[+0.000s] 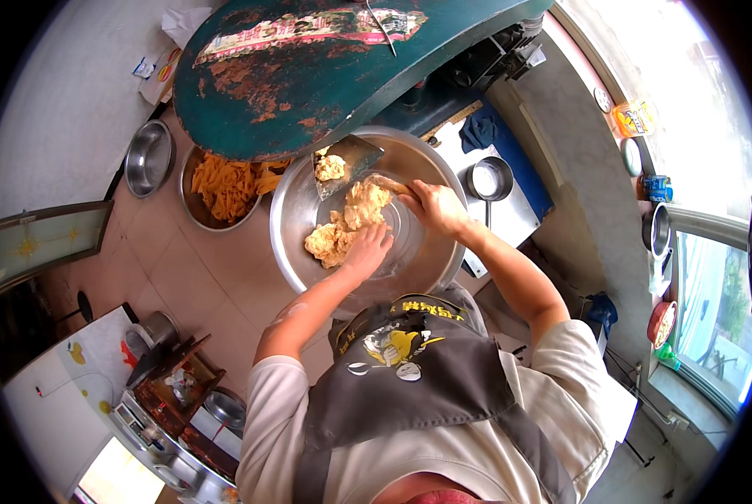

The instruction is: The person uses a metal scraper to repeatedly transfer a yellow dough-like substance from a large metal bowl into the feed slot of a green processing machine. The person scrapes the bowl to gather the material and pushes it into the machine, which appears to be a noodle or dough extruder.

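A large metal basin (433, 252) lies before me with lumps of yellowish dough (329, 242) in it. My right hand (436, 205) is closed around the handle of a wooden tool (392, 185), whose far end meets an upper lump of dough. My left hand (370, 249) rests against the dough at its lower right side, fingers extended; whether they grip any of it cannot be told. A flat, dark translucent sheet or blade (357, 157) leans over the basin's far rim, with a small dough lump (330, 167) on it.
A worn green table (325, 82) overhangs the basin's far side. Left of the basin stand a bowl of orange strips (225, 189) and an empty metal bowl (150, 157). A small saucepan (489, 179) sits on a white surface at the right. A wooden stool-like piece (177, 384) stands lower left.
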A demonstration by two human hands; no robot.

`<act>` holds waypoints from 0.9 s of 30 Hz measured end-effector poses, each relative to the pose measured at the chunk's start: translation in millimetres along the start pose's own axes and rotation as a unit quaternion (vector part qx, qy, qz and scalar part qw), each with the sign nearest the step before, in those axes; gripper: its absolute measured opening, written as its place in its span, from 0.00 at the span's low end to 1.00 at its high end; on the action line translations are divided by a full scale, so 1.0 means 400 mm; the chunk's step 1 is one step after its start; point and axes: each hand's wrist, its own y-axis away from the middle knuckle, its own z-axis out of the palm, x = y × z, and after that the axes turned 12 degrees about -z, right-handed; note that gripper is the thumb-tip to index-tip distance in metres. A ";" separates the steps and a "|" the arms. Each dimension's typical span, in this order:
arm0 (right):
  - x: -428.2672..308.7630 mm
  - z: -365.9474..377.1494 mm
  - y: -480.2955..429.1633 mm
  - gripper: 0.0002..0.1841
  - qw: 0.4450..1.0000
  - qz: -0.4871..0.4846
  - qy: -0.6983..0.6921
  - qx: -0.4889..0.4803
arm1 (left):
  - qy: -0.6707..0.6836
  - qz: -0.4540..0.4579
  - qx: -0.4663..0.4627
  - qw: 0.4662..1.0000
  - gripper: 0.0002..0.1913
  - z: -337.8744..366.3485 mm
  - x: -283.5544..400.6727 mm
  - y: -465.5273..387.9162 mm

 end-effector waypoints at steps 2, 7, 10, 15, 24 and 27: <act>0.004 -0.003 0.027 0.15 1.000 -0.014 -0.020 -0.001 | -0.048 -0.016 -0.018 0.999 0.26 0.054 0.004 -0.014; 0.032 0.001 0.073 0.14 0.999 0.008 -0.031 0.019 | -0.098 -0.044 -0.011 0.994 0.26 0.067 0.032 -0.053; 0.038 -0.007 0.096 0.14 0.999 0.033 -0.036 0.010 | -0.110 -0.041 -0.001 0.993 0.22 0.062 0.030 -0.038; 0.066 0.003 0.143 0.14 0.997 0.056 -0.059 0.004 | -0.039 -0.034 -0.064 0.997 0.17 0.060 0.001 0.004; 0.089 0.005 0.180 0.15 0.991 0.074 -0.103 -0.028 | 0.372 -0.190 -0.105 0.903 0.27 -0.080 0.005 0.005; 0.081 0.003 0.172 0.15 0.990 0.076 -0.113 -0.030 | 0.528 -0.266 -0.084 0.802 0.29 -0.069 -0.018 0.042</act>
